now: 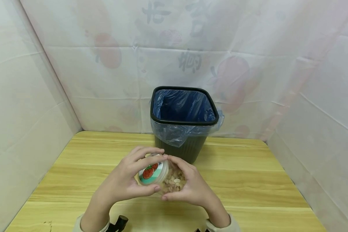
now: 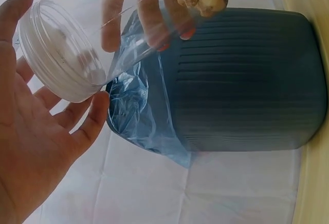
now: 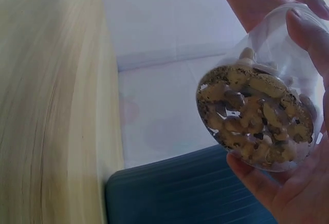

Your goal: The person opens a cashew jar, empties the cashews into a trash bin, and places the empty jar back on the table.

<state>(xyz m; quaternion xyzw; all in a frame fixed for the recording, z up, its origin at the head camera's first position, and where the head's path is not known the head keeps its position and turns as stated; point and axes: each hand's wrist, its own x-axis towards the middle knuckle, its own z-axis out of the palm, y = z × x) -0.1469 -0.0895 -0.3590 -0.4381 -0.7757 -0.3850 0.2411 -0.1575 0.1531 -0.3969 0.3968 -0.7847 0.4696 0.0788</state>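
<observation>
A clear plastic jar (image 1: 174, 180) is held tilted above the table, just in front of the bin. Brown, knobbly dried pieces (image 3: 257, 116) lie inside, gathered toward its base with dark crumbs among them. At the jar's mouth is a round lid (image 2: 61, 54) with clear ridged sides; its top carries a red fruit picture on green and white. My left hand (image 1: 130, 174) grips this lid between thumb and fingers. The right hand (image 1: 191, 183) holds the jar's body, thumb on one side and fingers on the other. In the head view both hands' fingertips meet over the jar.
A dark ribbed bin (image 1: 179, 148) with a translucent blue liner bag (image 1: 177, 132) folded over its rim stands directly behind the hands. The wooden table (image 1: 243, 180) ends at a pale printed cloth wall (image 1: 110, 90), with more cloth at both sides.
</observation>
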